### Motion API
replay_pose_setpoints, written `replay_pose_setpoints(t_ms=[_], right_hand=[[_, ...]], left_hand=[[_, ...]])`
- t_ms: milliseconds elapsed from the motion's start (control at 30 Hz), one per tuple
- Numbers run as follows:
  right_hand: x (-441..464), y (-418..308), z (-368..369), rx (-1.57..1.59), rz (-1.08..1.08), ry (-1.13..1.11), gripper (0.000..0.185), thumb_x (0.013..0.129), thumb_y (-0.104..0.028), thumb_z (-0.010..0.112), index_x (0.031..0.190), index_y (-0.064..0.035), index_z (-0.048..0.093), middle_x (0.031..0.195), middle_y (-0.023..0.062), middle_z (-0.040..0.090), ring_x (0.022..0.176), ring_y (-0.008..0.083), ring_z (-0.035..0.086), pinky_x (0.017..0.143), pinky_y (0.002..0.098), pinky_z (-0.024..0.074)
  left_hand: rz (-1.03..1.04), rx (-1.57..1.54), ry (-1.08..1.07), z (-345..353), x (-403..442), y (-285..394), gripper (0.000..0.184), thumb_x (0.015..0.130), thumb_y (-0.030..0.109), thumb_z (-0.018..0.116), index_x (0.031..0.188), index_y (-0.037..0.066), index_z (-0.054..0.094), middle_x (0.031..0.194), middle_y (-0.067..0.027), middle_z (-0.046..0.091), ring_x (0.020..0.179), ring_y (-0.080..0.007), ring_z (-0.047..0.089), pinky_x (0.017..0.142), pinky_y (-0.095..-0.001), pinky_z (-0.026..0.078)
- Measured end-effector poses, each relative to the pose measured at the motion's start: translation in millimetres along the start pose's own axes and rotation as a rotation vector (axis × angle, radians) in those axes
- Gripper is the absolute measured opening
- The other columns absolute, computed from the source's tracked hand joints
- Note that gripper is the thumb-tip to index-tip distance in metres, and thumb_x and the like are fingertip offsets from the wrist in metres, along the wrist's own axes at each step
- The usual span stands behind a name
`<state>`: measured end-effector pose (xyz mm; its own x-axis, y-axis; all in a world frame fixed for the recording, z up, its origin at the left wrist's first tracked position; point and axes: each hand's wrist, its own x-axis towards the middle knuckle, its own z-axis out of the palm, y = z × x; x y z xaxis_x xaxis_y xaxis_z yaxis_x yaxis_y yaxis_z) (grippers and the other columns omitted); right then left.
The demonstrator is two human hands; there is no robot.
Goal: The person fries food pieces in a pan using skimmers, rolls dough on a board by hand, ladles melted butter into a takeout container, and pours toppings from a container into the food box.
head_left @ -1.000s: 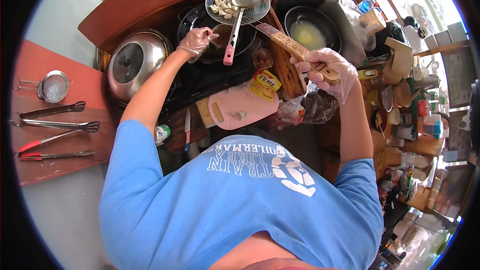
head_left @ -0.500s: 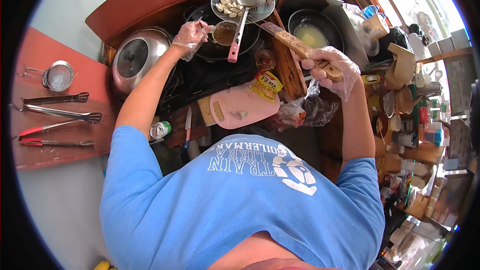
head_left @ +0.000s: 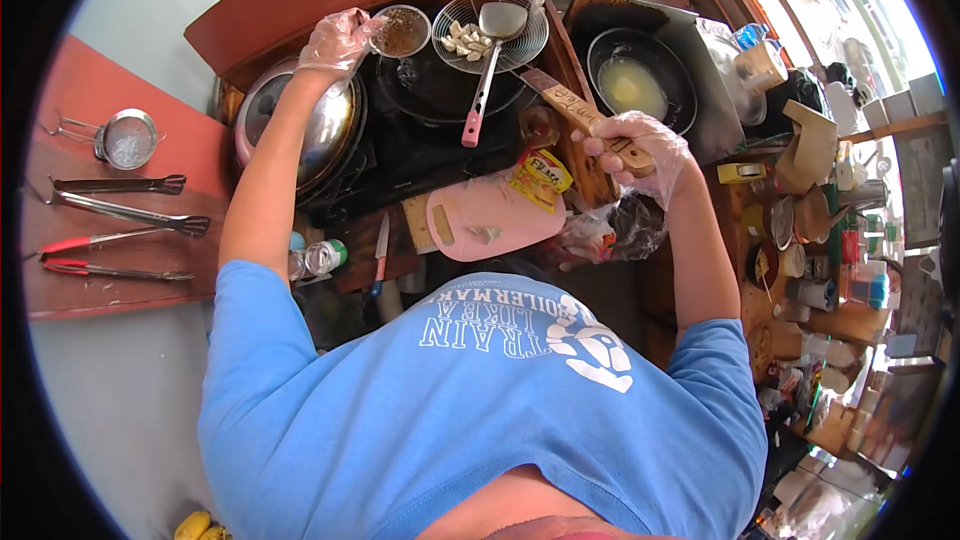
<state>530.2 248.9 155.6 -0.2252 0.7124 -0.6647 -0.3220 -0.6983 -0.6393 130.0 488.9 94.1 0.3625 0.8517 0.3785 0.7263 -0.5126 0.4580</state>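
My left hand (head_left: 340, 43), in a clear plastic glove, grips the rim of a small round bowl (head_left: 402, 32) with brown contents. It is raised beside the far-left edge of a dark wok (head_left: 415, 95) on the stove. My right hand (head_left: 640, 152), also gloved, is closed around the flat wooden handle, with writing on it, of a wire skimmer (head_left: 458, 18). Pale chopped pieces (head_left: 466, 41) lie in the skimmer's basket. A metal turner (head_left: 501, 20) rests across the basket, its pink-tipped handle hanging over the wok.
A second pan (head_left: 664, 95) with yellowish liquid stands at right. A large metal pot lid (head_left: 325, 140) is at left. Nearer me are a pink cutting board (head_left: 470, 230), a yellow packet (head_left: 541, 178) and a knife (head_left: 381, 252). Tongs (head_left: 125, 215) and a sieve (head_left: 131, 139) lie far left.
My left hand has moved away and to the left, lifting the small bowl from over the wok to its far edge. The skimmer and turner have come slightly closer to me with my right hand.
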Motion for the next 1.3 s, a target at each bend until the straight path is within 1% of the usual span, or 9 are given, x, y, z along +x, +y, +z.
replay_pose_setpoints(t_ms=[33,367,500,600,633,767,900,1000,1300], right_hand=[[7,3,-1,0.026,0.029,-0.052,0.026,0.09,-0.012,0.065,0.103,0.0099,0.06,0.077,0.0067,0.063,0.051,0.0101,0.058,0.037,0.0217,0.0438],[59,34,19,0.053,0.053,-0.108,0.026,0.087,-0.01,0.066,0.099,0.0122,0.06,0.072,0.0095,0.061,0.053,0.0139,0.059,0.045,0.0249,0.046],[74,56,23,-0.05,0.008,-0.159,0.031,0.086,-0.016,0.067,0.107,0.0072,0.065,0.079,0.0061,0.065,0.058,0.0126,0.062,0.047,0.0269,0.0483],[90,84,16,-0.203,-0.159,-0.153,0.014,0.078,-0.015,0.074,0.089,-0.0055,0.074,0.089,0.004,0.068,0.086,0.0175,0.065,0.079,0.0381,0.0574],[86,88,20,-0.041,-0.073,-0.143,0.012,0.079,-0.013,0.073,0.086,-0.0044,0.072,0.089,0.0046,0.067,0.086,0.0182,0.065,0.077,0.04,0.0586],[87,124,17,0.063,-0.072,-0.155,0.021,0.084,-0.022,0.067,0.094,-0.0038,0.066,0.087,0.0169,0.071,0.06,0.0235,0.066,0.055,0.0389,0.0561],[59,145,-11,0.164,-0.137,-0.182,0.048,0.093,-0.038,0.056,0.12,0.0024,0.054,0.094,0.0219,0.071,0.06,0.027,0.066,0.059,0.0411,0.0559],[-3,162,-47,0.122,-0.219,0.017,0.065,0.093,-0.045,0.056,0.13,0.0084,0.051,0.106,0.0209,0.07,0.072,0.0233,0.066,0.062,0.0404,0.0552],[-269,197,-329,0.171,-0.653,0.839,0.033,0.092,-0.029,0.063,0.116,-0.0057,0.059,0.094,0.0178,0.069,0.068,0.0288,0.067,0.059,0.0459,0.0571]], left_hand=[[-0.001,-0.035,0.053,0,0,-1,0.044,0.095,0.042,0.069,0.088,-0.001,0.063,0.065,-0.0102,0.059,0.06,-0.0177,0.054,0.061,-0.0347,0.047],[0.078,-0.097,0.002,21,-2,16,0.034,0.098,0.034,0.066,0.091,0.001,0.063,0.064,-0.0113,0.061,0.057,-0.0218,0.059,0.059,-0.0364,0.047],[0.094,-0.093,0.002,21,-10,33,0.029,0.1,0.03,0.057,0.097,0.004,0.067,0.091,-0.0216,0.067,0.086,-0.0421,0.064,0.073,-0.0453,0.05],[-0.001,-0.105,-0.081,52,-2,-19,0.039,0.102,0.031,0.055,0.123,-0.001,0.066,0.119,-0.0184,0.07,0.111,-0.0284,0.067,0.095,-0.0361,0.05],[0.354,0.002,0.006,60,2,-50,0.036,0.101,0.027,0.057,0.121,-0.001,0.067,0.116,-0.0182,0.071,0.106,-0.0276,0.068,0.092,-0.037,0.051],[0.14,-0.294,-0.106,81,6,-58,0.024,0.103,0.025,0.058,0.099,0.001,0.062,0.071,-0.0089,0.06,0.065,-0.0172,0.056,0.063,-0.0331,0.047],[0.044,-0.307,-0.131,102,-10,-66,0.028,0.103,0.029,0.058,0.096,0.002,0.062,0.069,-0.0086,0.059,0.063,-0.0162,0.058,0.058,-0.0321,0.047],[0.087,-0.407,-0.011,110,-10,-57,0.029,0.103,0.029,0.059,0.096,0.001,0.062,0.069,-0.0089,0.059,0.063,-0.0157,0.059,0.057,-0.0326,0.048],[-0.157,-0.262,0.047,125,-3,-24,0.048,0.102,0.043,0.057,0.096,-0.004,0.062,0.074,-0.0152,0.064,0.064,-0.0228,0.063,0.059,-0.0361,0.051]])
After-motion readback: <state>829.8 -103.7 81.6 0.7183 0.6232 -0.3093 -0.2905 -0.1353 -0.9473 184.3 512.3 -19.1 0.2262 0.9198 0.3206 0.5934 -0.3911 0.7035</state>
